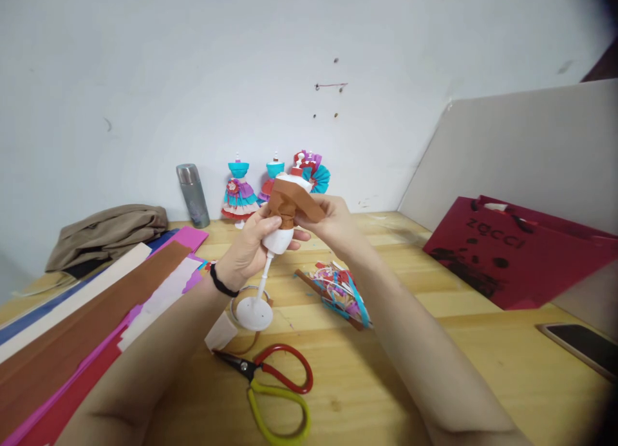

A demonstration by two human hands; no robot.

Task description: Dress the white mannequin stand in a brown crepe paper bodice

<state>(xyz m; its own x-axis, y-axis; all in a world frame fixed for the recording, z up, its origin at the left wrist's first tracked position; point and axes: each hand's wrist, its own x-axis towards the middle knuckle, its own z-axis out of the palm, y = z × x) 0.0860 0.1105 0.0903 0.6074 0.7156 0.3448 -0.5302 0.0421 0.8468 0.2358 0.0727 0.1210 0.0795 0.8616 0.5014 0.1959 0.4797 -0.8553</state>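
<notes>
My left hand (248,243) grips a small white dress-form mannequin (279,240) around its waist, tilting it so that its round base (254,313) hangs low over the table. Brown crepe paper (287,198) wraps the mannequin's torso, and a red band circles its neck. At the torso's right side, my right hand (333,221) pinches the loose end of that brown strip. Below the hands lie scissors (247,369) with one red and one yellow handle. Close to their tips rests a pale paper piece (221,333).
Long crepe paper sheets (87,304) cover the left side. Dressed mannequins (239,192) and a flask (192,195) stand by the wall. Paper scraps (338,288) lie right of centre. Further right are a red paper bag (512,259) and a phone (584,346). A brown cloth (109,230) lies at left.
</notes>
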